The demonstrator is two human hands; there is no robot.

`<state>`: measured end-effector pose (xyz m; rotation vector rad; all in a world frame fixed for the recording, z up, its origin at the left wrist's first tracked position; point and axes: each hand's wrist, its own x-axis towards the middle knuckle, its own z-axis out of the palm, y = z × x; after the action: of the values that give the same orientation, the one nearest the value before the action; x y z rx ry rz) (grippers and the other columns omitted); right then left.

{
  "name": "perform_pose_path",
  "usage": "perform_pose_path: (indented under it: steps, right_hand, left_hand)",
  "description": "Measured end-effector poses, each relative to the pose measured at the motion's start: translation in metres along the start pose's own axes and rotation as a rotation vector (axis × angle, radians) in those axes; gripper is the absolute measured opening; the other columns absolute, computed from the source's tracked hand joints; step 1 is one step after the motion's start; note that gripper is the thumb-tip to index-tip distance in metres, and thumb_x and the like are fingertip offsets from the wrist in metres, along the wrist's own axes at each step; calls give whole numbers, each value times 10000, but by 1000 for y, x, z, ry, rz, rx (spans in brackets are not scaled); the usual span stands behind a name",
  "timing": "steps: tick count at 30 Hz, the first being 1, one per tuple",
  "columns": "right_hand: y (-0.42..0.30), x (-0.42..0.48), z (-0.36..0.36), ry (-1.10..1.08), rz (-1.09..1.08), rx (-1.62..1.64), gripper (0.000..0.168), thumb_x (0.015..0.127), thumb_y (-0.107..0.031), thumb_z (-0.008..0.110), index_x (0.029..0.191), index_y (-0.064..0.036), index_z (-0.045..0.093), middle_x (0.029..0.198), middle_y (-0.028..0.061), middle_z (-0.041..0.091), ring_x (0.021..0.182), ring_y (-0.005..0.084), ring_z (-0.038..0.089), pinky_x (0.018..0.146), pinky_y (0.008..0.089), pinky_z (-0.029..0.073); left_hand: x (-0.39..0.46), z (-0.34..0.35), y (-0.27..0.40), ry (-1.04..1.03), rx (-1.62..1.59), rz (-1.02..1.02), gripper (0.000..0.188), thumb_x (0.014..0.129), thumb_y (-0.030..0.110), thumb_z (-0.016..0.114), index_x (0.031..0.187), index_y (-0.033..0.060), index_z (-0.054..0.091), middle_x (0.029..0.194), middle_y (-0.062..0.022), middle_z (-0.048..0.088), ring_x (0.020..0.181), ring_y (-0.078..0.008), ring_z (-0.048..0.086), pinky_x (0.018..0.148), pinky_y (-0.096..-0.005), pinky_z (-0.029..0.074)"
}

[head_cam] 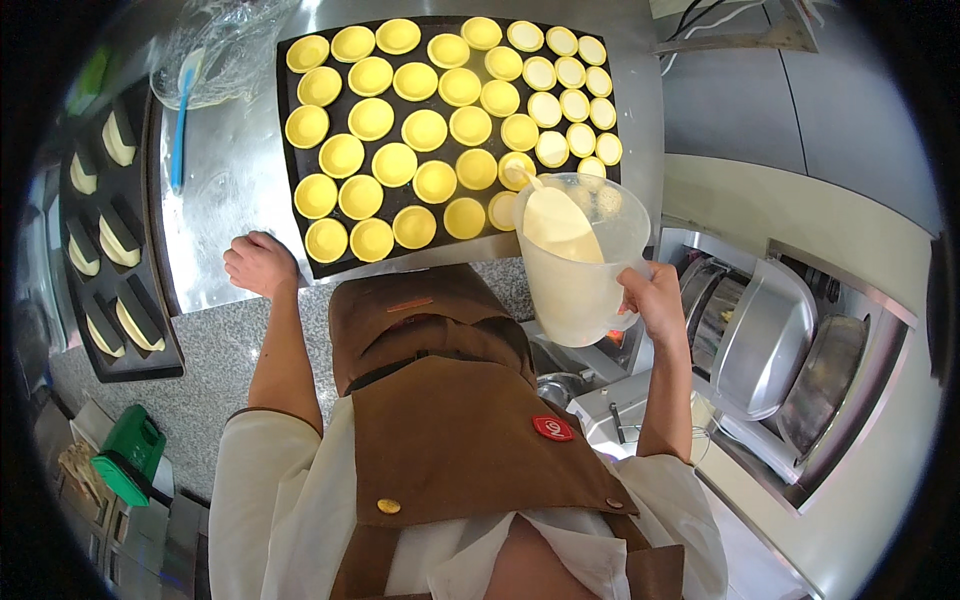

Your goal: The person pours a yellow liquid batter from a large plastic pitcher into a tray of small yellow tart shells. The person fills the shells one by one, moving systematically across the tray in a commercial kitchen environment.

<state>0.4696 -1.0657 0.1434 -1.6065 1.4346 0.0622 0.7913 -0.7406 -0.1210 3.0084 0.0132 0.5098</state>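
Observation:
My right hand (654,302) grips the handle of a translucent plastic pitcher (566,285), which is tilted over the right front of a dark baking tray (296,161). Pale cream liquid inside reaches the spout and runs into a tart shell (516,171). Yellow tart shells (394,164) stand in rows on the tray. Those at the right, such as one filled shell (544,109), hold pale filling; the shells at the left and middle show bare insides. My left hand (261,264) rests with curled fingers on the steel table's front edge, left of the tray, holding nothing that I can see.
A blue-handled spatula (179,139) and crumpled clear plastic wrap (217,52) lie on the steel table (217,202) at left. Further left, a dark tray (174,360) holds pale pieces with dark strips. Metal bowls and pans (761,337) sit in a recess at right.

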Motion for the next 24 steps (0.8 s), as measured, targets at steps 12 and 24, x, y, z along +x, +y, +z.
perform_pose_path:
  steps: [12,24]
  right_hand:
    - [2,-6,-4,7,-16,-36,214,735,-85,575,543,-2,537,486,19,504,439,73,451,414,256,334]
    - [10,-23,-12,25,-66,39,241,753,-105,593,539,-17,524,460,-1,475,393,60,412,370,244,292]
  left_hand:
    - [1,-3,3,-13,28,1,171,858,232,504,831,67,540,868,-135,530,838,-330,508,711,-462,383]
    - [0,-3,2,-21,13,5,163,866,233,502,845,75,534,877,-129,521,850,-326,502,725,-456,378]
